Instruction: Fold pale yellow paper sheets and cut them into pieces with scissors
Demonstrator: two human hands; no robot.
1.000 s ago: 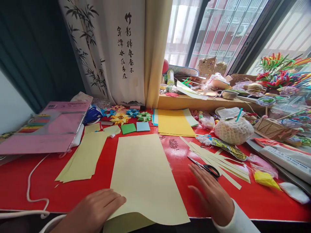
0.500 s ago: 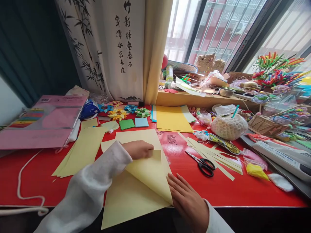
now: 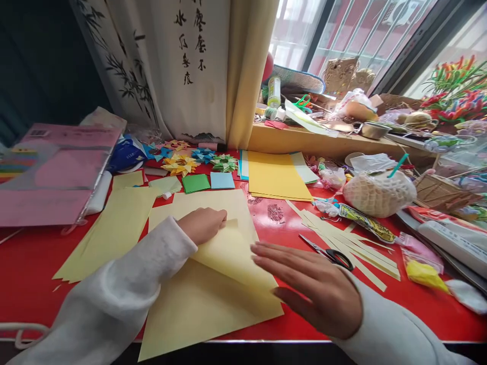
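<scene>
On the pale yellow sheet (image 3: 213, 299), left hand (image 3: 203, 224) pinching the folded-over corner flat against the layer beneath, fingers curled together, white sleeve (image 3: 114, 299) running back toward the near table edge. Just right of it, right hand (image 3: 308, 286) spread wide and palm down, fingers straight and apart, resting over the right side of the fold, holding nothing. Sheet itself lying near the front of the red table (image 3: 30, 263), one near corner jutting past the edge, upper flap doubled diagonally over the lower layer. Close beyond the right hand's fingertips, black-handled scissors (image 3: 331, 253) lying among a fan of cut yellow strips (image 3: 361, 248). Left of the sheet, more pale yellow sheets (image 3: 110, 230) stacked loosely; farther left, a pink paper pack (image 3: 57, 172) in clear wrapping. Behind the sheet, a green square (image 3: 195, 183) and a blue square (image 3: 222, 180) side by side, with folded paper stars (image 3: 201, 159) in yellow, blue and green just beyond them. Right of those, a stack of orange-yellow paper (image 3: 276, 176). Farther right, a foam-netted fruit (image 3: 378, 193) and a small yellow packet (image 3: 424, 274). At the back, a curtain (image 3: 198, 66) printed with bamboo and calligraphy, and a cluttered wooden sill (image 3: 323, 144) beneath the window.
</scene>
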